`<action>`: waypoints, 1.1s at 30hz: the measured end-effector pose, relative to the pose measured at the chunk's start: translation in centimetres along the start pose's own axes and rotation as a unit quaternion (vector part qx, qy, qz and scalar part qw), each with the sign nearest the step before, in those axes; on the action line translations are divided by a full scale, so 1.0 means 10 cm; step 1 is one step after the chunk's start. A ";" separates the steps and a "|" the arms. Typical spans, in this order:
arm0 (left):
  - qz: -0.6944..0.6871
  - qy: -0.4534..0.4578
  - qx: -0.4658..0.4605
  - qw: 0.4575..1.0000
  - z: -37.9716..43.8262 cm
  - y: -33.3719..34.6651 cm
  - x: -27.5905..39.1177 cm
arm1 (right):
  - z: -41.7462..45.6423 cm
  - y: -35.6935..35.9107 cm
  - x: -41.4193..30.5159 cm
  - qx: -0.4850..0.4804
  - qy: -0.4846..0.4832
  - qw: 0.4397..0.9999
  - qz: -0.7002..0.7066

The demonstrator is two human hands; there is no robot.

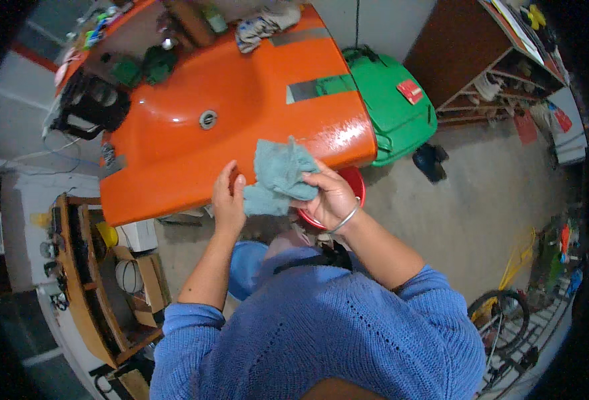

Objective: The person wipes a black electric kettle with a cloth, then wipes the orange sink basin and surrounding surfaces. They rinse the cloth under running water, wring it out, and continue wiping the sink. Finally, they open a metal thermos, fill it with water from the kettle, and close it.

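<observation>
A crumpled pale green cloth [284, 170] hangs from my right hand [329, 195], its thumb and fingers closed on the cloth's right side. To the left of the cloth is my left hand [228, 197], its fingers apart and pointing forward, holding nothing; whether it touches the cloth's lower corner cannot be told. Before me lies a large glossy orange panel [184, 175] with a hollow and a round metal fitting [208, 119]. Grey strips of tape [302, 92] cross its right part. A red bucket or basin [357, 185] shows partly behind my right hand.
A patterned cloth [267, 25] lies on the panel's far edge. A green lidded bin [399, 115] stands right of it, dark shoes [429, 162] on the floor nearby. A blue stool or tub [244, 270] is by my legs. Wooden shelving [87, 285] stands left, a wheel [499, 320] lower right.
</observation>
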State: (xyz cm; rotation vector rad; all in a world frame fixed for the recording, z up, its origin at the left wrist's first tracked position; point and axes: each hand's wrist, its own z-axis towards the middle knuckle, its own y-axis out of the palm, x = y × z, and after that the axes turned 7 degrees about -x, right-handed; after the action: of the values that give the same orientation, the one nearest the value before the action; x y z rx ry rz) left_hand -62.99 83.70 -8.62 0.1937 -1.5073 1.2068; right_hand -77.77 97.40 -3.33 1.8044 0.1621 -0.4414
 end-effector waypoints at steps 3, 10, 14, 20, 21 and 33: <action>-0.169 -0.083 -0.009 0.982 0.08 -0.14 0.26 | 0.00 0.11 -0.13 -0.029 -0.026 0.999 -0.012; -0.311 -0.113 -0.021 0.943 1.09 -0.79 0.65 | 0.45 0.16 -0.39 -0.052 -0.089 0.993 -0.053; -0.367 -0.108 -0.035 0.923 1.96 -1.16 0.57 | 1.00 0.30 -0.47 -0.035 -0.076 0.995 -0.061; -0.421 -0.112 -0.040 0.899 3.16 -1.36 0.29 | 2.20 0.39 -0.38 0.011 -0.056 0.992 -0.112; -0.433 -0.135 -0.038 0.890 3.30 -1.35 0.21 | 2.37 0.40 -0.34 0.019 -0.049 0.991 -0.126; -0.564 -0.064 -0.127 0.814 3.76 -1.53 -0.11 | 3.79 0.57 0.13 0.058 -0.017 0.990 -0.125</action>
State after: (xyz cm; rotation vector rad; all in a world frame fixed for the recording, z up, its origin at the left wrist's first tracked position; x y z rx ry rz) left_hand -76.22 47.90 5.34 0.8611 -1.2739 0.0272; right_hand -82.74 59.55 -6.96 1.8959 0.3478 -0.6712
